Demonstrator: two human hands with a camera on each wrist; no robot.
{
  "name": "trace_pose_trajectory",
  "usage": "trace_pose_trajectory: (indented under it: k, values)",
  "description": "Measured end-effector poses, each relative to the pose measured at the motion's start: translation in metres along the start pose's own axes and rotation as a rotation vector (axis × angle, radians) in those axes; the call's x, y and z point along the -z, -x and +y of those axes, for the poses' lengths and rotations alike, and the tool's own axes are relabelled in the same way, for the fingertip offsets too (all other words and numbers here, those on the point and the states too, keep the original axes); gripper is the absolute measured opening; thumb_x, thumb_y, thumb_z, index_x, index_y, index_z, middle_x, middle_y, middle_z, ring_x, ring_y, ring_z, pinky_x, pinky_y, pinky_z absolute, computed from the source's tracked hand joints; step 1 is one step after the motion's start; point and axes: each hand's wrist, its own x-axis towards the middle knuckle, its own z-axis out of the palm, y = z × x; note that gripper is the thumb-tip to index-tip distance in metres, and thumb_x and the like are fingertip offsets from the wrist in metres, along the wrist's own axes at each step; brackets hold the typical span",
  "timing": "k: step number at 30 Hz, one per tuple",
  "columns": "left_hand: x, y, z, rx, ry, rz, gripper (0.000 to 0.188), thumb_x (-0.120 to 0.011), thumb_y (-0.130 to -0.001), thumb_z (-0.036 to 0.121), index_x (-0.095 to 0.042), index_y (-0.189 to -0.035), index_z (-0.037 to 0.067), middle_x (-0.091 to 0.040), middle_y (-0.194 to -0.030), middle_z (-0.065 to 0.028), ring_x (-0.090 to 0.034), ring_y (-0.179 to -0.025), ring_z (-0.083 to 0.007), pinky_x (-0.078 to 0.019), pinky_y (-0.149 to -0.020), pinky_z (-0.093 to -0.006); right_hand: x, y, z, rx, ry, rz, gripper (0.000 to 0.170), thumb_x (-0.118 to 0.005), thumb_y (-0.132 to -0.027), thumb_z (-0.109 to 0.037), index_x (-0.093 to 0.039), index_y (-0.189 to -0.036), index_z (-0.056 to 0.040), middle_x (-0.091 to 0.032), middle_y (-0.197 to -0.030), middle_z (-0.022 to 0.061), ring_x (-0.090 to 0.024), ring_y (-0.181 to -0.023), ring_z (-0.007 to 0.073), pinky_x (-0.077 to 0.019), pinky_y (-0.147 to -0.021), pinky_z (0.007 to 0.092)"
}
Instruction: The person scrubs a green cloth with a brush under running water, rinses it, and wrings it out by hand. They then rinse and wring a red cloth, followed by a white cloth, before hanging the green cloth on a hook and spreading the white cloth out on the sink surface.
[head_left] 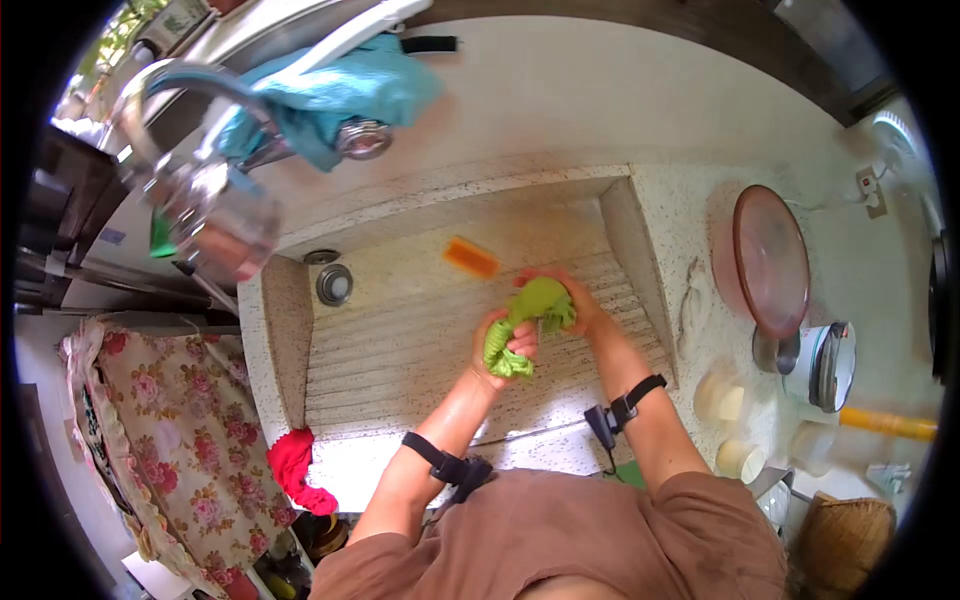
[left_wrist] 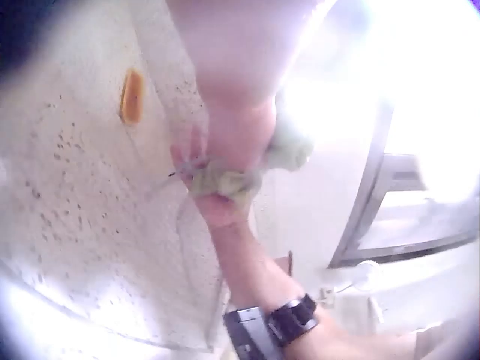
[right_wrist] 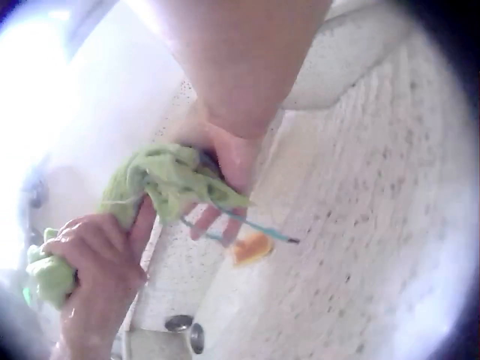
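Note:
A twisted green cloth [head_left: 541, 300] is held between both hands above the ribbed washing basin [head_left: 420, 370]. My left hand [head_left: 492, 345] has its fingers curled round the lower, bunched end; in the right wrist view this hand [right_wrist: 94, 259] grips the cloth [right_wrist: 176, 180]. My right hand [head_left: 583, 305] holds the other end, with the cloth over its palm and fingers partly hidden. A thin blue-green cord [right_wrist: 259, 229] hangs from the cloth in the right wrist view. An orange brush or block [head_left: 471, 257] lies in the basin beyond the hands.
A drain [head_left: 334, 285] sits at the basin's left. Red cloth [head_left: 300, 470] hangs over the front left edge. A faucet [head_left: 190, 75] with a blue cloth [head_left: 350, 85] stands upper left. On the right counter are a round basin [head_left: 772, 262] and several containers.

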Motion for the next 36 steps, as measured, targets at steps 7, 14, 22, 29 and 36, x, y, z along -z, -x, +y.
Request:
trace_pose_trajectory:
  k: [7,14,22,29,36]
  values:
    - [-0.033,0.06,0.001,-0.096,-0.403,0.217,0.025,-0.057,-0.084,0.02,-0.049,-0.101,0.003,-0.05,-0.071,-0.0042,-0.05,-0.056,-0.0126,-0.043,-0.052,-0.0254,-0.102,-0.023,0.045,0.436,0.021,0.325,0.036,-0.064,-0.084,-0.024,-0.052,-0.115,-0.01,-0.059,-0.098,0.0079,-0.058,-0.096,0.0222,-0.0478,-0.083,0.04]
    - [-0.008,0.116,0.064,-0.298,-2.035,0.14,0.037,-0.065,-0.077,0.02,-0.05,-0.103,-0.002,-0.06,-0.079,-0.0117,-0.058,-0.067,-0.0208,-0.0475,-0.062,-0.0327,-0.123,-0.061,0.084,0.132,0.106,0.504,0.023,-0.063,-0.078,-0.001,-0.053,-0.098,-0.0073,-0.058,-0.081,0.0073,-0.061,-0.075,0.0234,-0.0526,-0.059,0.0372]
    - [0.003,0.199,0.094,-0.192,-2.729,0.399,0.05,-0.062,-0.076,0.019,-0.039,-0.116,-0.001,-0.061,-0.084,-0.0219,-0.061,-0.087,-0.0349,-0.0474,-0.07,-0.0424,-0.188,-0.06,0.122,-0.202,0.709,0.433,0.03,-0.069,-0.074,-0.008,-0.06,-0.102,-0.0071,-0.061,-0.091,0.0053,-0.06,-0.083,0.0184,-0.0513,-0.072,0.0321]
    - [-0.014,0.23,0.122,-0.122,-1.097,0.321,0.049,-0.035,-0.096,0.039,-0.043,-0.125,0.0,-0.057,-0.111,-0.0142,-0.057,-0.099,-0.0229,-0.0456,-0.087,-0.0338,-0.249,-0.067,0.105,0.211,1.35,-0.028,0.017,-0.071,-0.07,-0.01,-0.063,-0.085,-0.0061,-0.06,-0.09,0.0042,-0.058,-0.083,0.0139,-0.0481,-0.072,0.0286]
    - [0.025,0.211,0.145,0.279,-1.098,0.436,0.061,-0.035,-0.091,0.057,-0.044,-0.126,0.007,-0.057,-0.111,-0.0199,-0.058,-0.101,-0.0321,-0.0508,-0.082,-0.0495,-0.293,-0.061,0.113,0.644,1.961,-0.984,0.007,-0.059,-0.069,-0.01,-0.054,-0.075,-0.0081,-0.053,-0.097,0.009,-0.052,-0.096,0.0272,-0.0414,-0.091,0.0481]
